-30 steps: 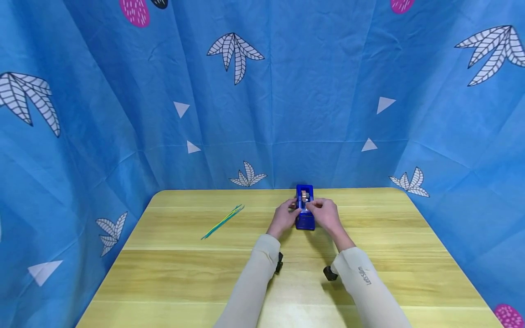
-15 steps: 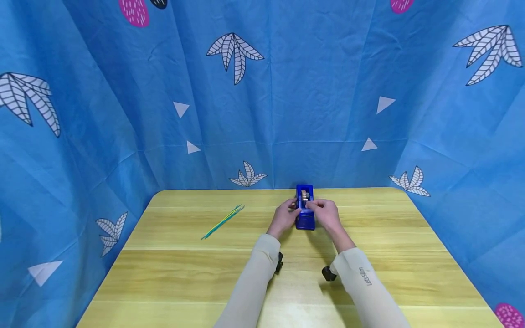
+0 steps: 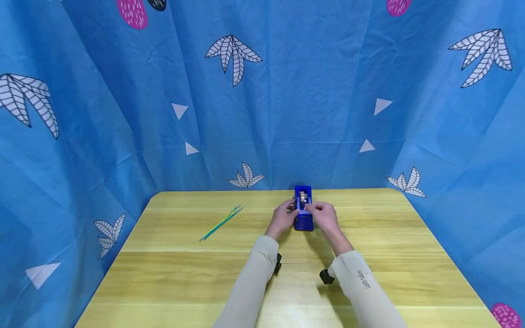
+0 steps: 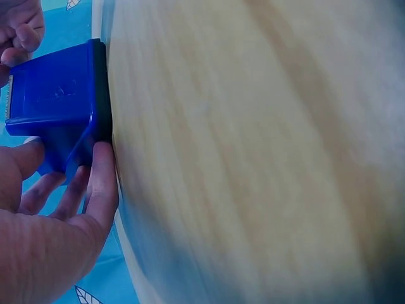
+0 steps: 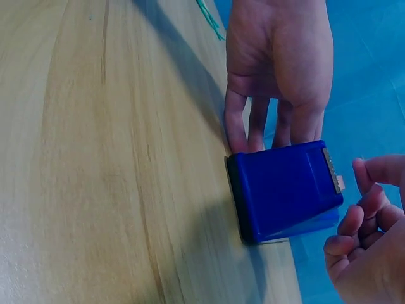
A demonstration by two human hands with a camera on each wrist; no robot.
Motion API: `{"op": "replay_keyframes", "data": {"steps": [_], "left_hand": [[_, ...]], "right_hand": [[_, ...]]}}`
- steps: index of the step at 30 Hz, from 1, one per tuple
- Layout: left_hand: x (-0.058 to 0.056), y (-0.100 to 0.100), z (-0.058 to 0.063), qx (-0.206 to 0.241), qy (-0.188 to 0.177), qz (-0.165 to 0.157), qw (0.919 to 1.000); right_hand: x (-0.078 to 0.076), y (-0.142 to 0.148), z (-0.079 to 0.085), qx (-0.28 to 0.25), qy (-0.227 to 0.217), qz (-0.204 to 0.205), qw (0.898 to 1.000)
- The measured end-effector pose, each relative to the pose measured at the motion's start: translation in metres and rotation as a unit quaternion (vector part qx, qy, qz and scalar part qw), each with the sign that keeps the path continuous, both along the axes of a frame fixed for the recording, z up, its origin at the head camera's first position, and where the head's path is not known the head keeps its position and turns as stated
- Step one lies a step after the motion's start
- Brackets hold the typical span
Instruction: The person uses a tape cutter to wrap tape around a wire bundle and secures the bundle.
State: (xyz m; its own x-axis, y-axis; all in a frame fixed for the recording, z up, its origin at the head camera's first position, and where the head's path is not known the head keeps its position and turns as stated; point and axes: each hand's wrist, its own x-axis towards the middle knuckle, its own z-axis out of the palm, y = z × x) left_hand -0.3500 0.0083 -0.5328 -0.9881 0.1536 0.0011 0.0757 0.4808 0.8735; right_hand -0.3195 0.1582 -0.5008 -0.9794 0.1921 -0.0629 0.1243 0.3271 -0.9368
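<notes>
A blue tape dispenser [image 3: 303, 222] with a roll of tape [image 3: 302, 197] in its well stands near the table's far edge. From its left side my left hand [image 3: 282, 216] grips it, thumb near the top edge and fingers along the side wall, as the left wrist view shows [image 4: 60, 234]. Over the dispenser's serrated cutter [image 5: 332, 171], my right hand [image 3: 325, 215] has thumb and forefinger drawn together at the tape's end, its other fingers curled [image 5: 373, 247]. The clear tape between those fingertips is too thin to make out well.
Several thin green and yellow sticks [image 3: 221, 223] lie in a bundle on the wooden table [image 3: 184, 282], left of the hands. A blue patterned curtain [image 3: 320, 91] hangs right behind the table's far edge and along both sides.
The right hand has shifted very slightly toward the cutter. The left hand keeps its hold on the dispenser, and the head view has tilted a little.
</notes>
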Motion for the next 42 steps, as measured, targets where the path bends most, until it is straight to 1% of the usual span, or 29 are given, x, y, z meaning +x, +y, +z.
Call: {"op": "replay_keyframes", "data": {"steps": [5, 18, 25, 30, 36, 42], "left_hand": [[0.0, 0.001, 0.0, -0.003, 0.004, 0.004, 1.0], [0.001, 0.002, 0.001, 0.001, -0.004, 0.006, 1.0], [0.0, 0.002, 0.0, -0.006, 0.012, 0.005, 0.9999], [0.002, 0.002, 0.0, -0.006, 0.005, 0.005, 1.0], [0.003, 0.002, 0.002, 0.001, 0.001, 0.006, 1.0], [0.002, 0.001, 0.002, 0.004, 0.008, 0.005, 0.9999]], "right_hand": [[0.002, 0.0, -0.001, 0.001, 0.0, -0.002, 1.0], [0.006, -0.004, -0.001, -0.017, -0.01, -0.013, 1.0], [0.011, -0.005, -0.001, -0.015, -0.006, -0.013, 1.0], [0.015, -0.006, -0.004, -0.02, -0.007, -0.014, 1.0], [0.021, -0.006, -0.004, -0.027, -0.004, -0.012, 1.0], [0.027, -0.008, -0.004, -0.04, -0.006, -0.019, 0.999]]}}
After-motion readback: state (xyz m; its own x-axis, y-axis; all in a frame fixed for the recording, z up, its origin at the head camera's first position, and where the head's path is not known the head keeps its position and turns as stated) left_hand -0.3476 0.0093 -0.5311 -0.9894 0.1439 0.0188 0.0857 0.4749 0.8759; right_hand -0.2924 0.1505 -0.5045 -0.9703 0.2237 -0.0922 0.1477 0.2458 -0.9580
